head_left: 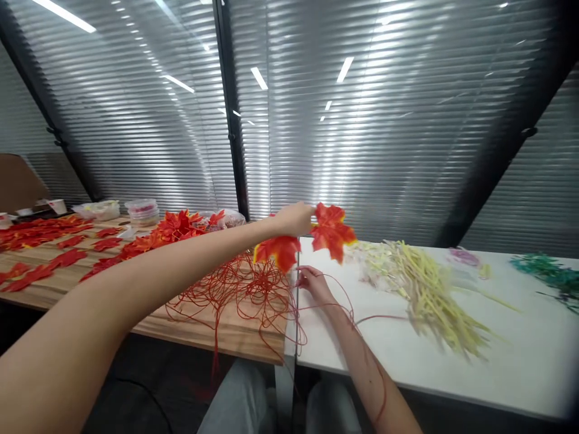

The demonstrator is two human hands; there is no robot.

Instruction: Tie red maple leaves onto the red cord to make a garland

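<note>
1. Head view: left hand (296, 219), fingers clamped on red leaves (333, 234), raised above the seam between wooden bench (239, 339) and white bench (520, 355); exact pinch hidden from me.
2. Right hand (319, 288): fingers bent beside red cord (265, 278), tips near each other; I cannot tell whether they grip it.
3. Cord mostly lies tangled on the wooden bench.
4. Progress, my judgement: well short of finished; loose leaves (43, 229) remain spread at far left, cord unsorted.
5. Yellow strands (425, 283) rest on the white bench.
</note>
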